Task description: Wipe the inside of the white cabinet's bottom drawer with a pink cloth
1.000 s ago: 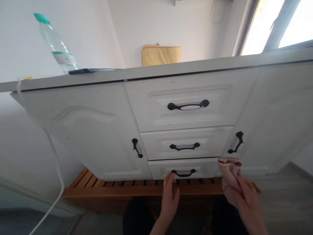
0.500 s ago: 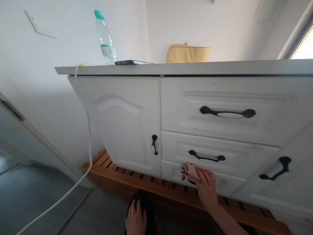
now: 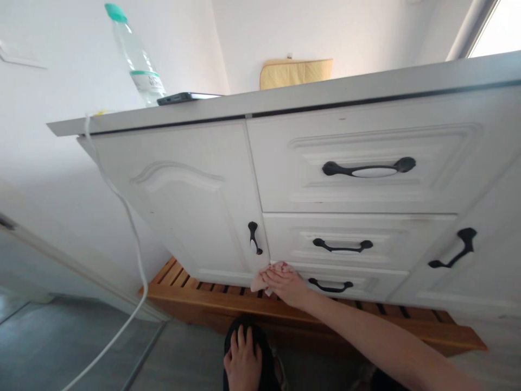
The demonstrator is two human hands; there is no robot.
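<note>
My right hand (image 3: 285,283) is closed on a pinkish-white cloth (image 3: 260,281), pressed against the front of the white cabinet (image 3: 195,228). It is low down, where the left door meets the bottom drawer (image 3: 374,285). Just right of the hand is the bottom drawer's black handle (image 3: 330,286), and the door's handle (image 3: 254,238) sits above it. My left hand (image 3: 243,358) rests on my dark-clothed knee (image 3: 262,339), its fingers spread and holding nothing.
Beneath the cabinet runs a slatted wooden bench (image 3: 211,304). On the countertop (image 3: 293,89) stand a plastic bottle (image 3: 140,68) and a phone (image 3: 179,98) lying flat. A white cable (image 3: 136,239) hangs down at the left. A yellow quilted pad (image 3: 297,75) is against the wall.
My right hand has moved left with the cloth, from the bottom drawer's handle to the drawer's left edge. My left hand stays on the knee. The view has tilted.
</note>
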